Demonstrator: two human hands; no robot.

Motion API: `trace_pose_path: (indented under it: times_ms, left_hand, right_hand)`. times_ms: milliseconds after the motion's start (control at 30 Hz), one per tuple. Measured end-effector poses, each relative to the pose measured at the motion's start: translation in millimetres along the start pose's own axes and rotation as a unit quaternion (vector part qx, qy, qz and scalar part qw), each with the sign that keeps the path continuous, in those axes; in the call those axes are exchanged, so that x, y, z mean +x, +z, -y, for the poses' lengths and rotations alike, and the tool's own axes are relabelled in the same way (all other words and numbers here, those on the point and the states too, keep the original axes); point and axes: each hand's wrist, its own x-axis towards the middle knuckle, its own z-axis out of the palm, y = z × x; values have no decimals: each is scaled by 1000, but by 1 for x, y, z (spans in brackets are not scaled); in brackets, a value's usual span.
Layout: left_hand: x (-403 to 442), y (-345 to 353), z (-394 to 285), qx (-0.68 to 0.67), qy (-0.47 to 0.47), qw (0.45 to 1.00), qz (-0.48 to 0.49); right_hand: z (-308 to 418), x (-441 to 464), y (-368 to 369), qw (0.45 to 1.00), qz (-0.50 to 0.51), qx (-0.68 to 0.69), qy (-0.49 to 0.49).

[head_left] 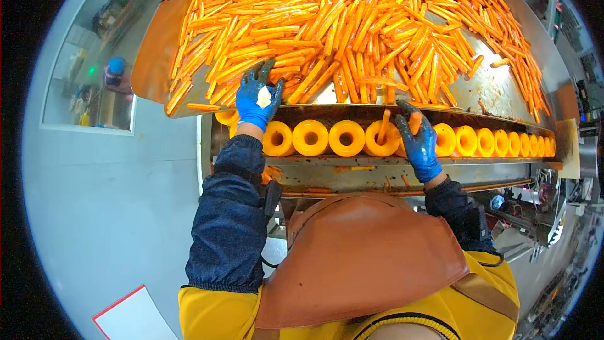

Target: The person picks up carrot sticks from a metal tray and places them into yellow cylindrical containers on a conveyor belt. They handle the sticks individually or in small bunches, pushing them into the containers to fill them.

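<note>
Orange sticks (327,31) that look like long cut carrots lie in a big loose pile on a metal tray. My left hand (257,97), in a blue glove with dark fingertips and a pale patch on its back, reaches to the pile's near edge; its fingers are apart and touch the sticks. Below the tray runs a row of orange-yellow ring-shaped cups (347,138) with round holes. One carrot stick (384,124) stands tilted in a cup's hole. Right beside that cup, my blue-gloved right hand (420,141) is closed around a short-looking carrot stick (415,122).
The metal tray (494,91) has raised side walls and a near lip above the cups. A metal trough (371,179) with scattered orange scraps runs under the row. A brown apron (358,258) covers my front. A window (91,56) and pale wall stand left; machinery (535,208) stands right.
</note>
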Motion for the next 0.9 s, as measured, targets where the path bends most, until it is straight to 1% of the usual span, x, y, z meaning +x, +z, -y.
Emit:
trace_pose_path:
  times_ms: [100, 167, 233, 267, 300, 367, 400, 433, 467, 500, 533, 633, 667, 767, 800, 833, 867, 900]
  left_hand:
    - [0, 9, 6, 9, 27, 999, -40]
    - [0, 9, 6, 10, 26, 999, -37]
    - [1, 6, 4, 9, 22, 999, -30]
    - [1, 3, 2, 7, 18, 1000, -23]
    - [1, 2, 1, 6, 12, 1000, -17]
    - [1, 7, 6, 11, 21, 999, -36]
    - [1, 10, 7, 13, 25, 999, -45]
    - [-1, 9, 6, 14, 19, 999, -43]
    - [-1, 7, 4, 15, 13, 999, -40]
    - [0, 6, 3, 16, 9, 999, -39]
    - [0, 8, 4, 10, 14, 999, -39]
    - [0, 9, 5, 10, 9, 999, -40]
    - [1, 12, 8, 5, 22, 999, -43]
    - [1, 11, 8, -1, 20, 999, -42]
    - [0, 9, 7, -5, 15, 999, -39]
    - [0, 7, 5, -8, 12, 999, -37]
    - [1, 6, 4, -11, 10, 999, -34]
    - [1, 7, 6, -11, 14, 999, -36]
  right_hand:
    - [7, -4, 13, 983, 54, 163, 68]
    - [18, -3, 29, 984, 97, 138, 52]
    - [7, -4, 50, 991, 113, 59, -48]
    - [-7, -5, 55, 989, 94, 7, -116]
    - [-15, -5, 50, 985, 116, -74, -103]
    - [-27, -7, 40, 956, 159, -232, -77]
    - [-9, -4, 32, 952, 134, -270, -54]
    - [-3, -5, 32, 980, 128, -154, -21]
    - [2, -5, 32, 992, 119, -36, 15]
    - [5, -6, 34, 990, 105, 83, 49]
    - [8, -9, 42, 983, 109, 113, 91]
    - [5, -9, 70, 945, 208, 215, 134]
    - [6, -7, 60, 957, 278, -53, 57]
    - [15, 13, 46, 984, 177, 12, -25]
    - [7, 26, 41, 988, 149, -33, 24]
    - [1, 48, 35, 968, 40, -186, -163]
    - [11, 64, 29, 960, 31, -213, -177]
    - [1, 78, 25, 946, 80, -271, -160]
